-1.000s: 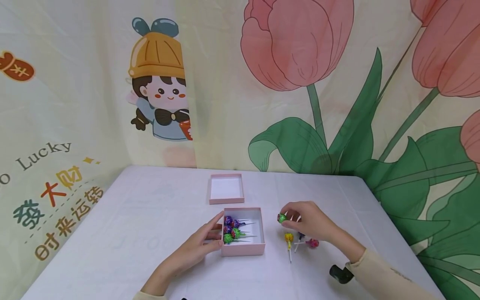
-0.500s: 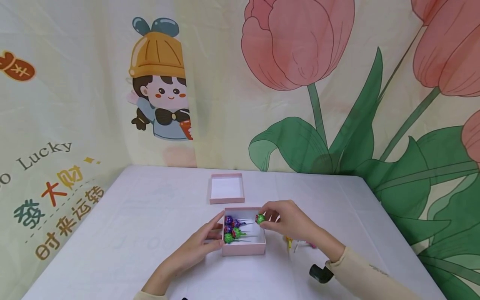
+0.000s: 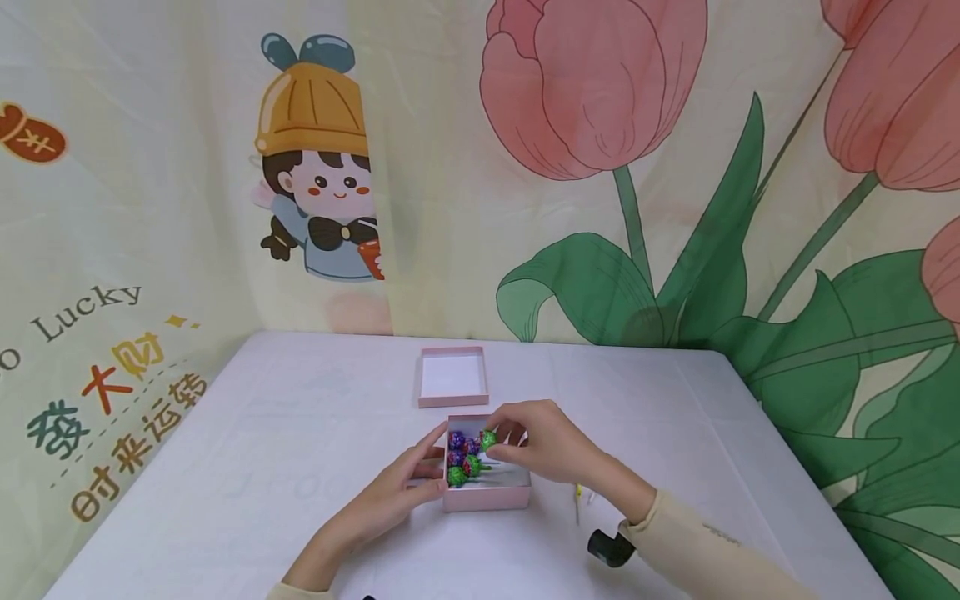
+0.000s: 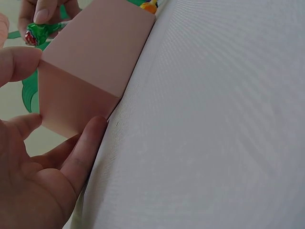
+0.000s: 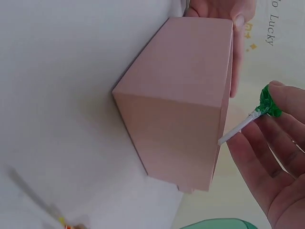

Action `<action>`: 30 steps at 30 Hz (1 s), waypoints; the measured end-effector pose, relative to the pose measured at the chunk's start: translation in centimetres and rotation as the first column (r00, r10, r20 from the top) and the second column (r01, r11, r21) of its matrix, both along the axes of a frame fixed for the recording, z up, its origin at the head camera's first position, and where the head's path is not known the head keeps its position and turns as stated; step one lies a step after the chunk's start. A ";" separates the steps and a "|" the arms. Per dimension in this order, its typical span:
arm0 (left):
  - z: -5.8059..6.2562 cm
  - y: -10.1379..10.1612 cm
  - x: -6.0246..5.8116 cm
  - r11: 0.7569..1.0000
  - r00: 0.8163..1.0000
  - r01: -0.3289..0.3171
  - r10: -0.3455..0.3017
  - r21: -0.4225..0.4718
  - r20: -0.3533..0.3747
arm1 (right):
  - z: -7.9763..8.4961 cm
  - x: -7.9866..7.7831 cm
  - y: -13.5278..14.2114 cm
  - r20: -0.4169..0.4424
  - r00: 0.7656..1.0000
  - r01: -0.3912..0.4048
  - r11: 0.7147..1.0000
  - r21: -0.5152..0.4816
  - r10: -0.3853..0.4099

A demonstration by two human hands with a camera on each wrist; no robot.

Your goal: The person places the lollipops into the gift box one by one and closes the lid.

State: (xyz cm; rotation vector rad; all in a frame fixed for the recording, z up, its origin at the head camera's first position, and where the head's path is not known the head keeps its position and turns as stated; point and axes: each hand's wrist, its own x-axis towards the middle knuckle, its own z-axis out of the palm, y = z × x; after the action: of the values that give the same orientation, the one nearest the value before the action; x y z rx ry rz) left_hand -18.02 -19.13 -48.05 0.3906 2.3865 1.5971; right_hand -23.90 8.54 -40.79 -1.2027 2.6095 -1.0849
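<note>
My right hand (image 3: 536,437) pinches a green-wrapped lollipop (image 3: 487,440) by its head, over the inside of an open pink box (image 3: 487,500). In the right wrist view the lollipop's white stick (image 5: 238,128) slants down to the box's rim. My left hand (image 3: 401,483) holds the box at its left side, thumb by the near corner and fingers toward the far one. Several purple lollipops (image 3: 456,458) and green lollipops (image 3: 457,477) lie inside along the left wall, heads leftward. My right hand hides part of the interior.
The pink lid (image 3: 453,402) lies behind the box, hollow side up. Right of the box, a yellow lollipop (image 3: 577,504) lies on the white table (image 3: 360,383), mostly hidden by my right arm. A patterned curtain (image 3: 435,167) hangs behind.
My right hand has carried the green lollipop leftward, from above the loose lollipops to inside the box's outline. The left hand and the box have stayed put.
</note>
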 end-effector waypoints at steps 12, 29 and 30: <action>-0.1 -0.4 0.1 1.000 1.000 0.021 -0.021 0.019 -0.012 | -0.8 0.2 -1.4 0.054 0.998 -0.034 0.998 0.057 0.031; -0.4 -0.4 0.0 0.999 0.999 0.036 -0.035 0.021 -0.024 | -1.3 0.0 -2.0 0.037 0.998 -0.062 0.983 0.172 0.057; -0.4 -0.4 0.0 0.999 0.999 0.037 -0.036 0.022 -0.025 | -1.4 0.0 -2.0 0.037 0.998 -0.062 0.983 0.174 0.056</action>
State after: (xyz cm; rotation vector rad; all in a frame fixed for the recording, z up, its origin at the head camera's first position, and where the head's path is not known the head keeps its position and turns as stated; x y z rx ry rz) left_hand -17.98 -19.52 -48.41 0.4582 2.3673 1.6131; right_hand -23.92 6.50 -42.18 -1.2054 2.5644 -0.8371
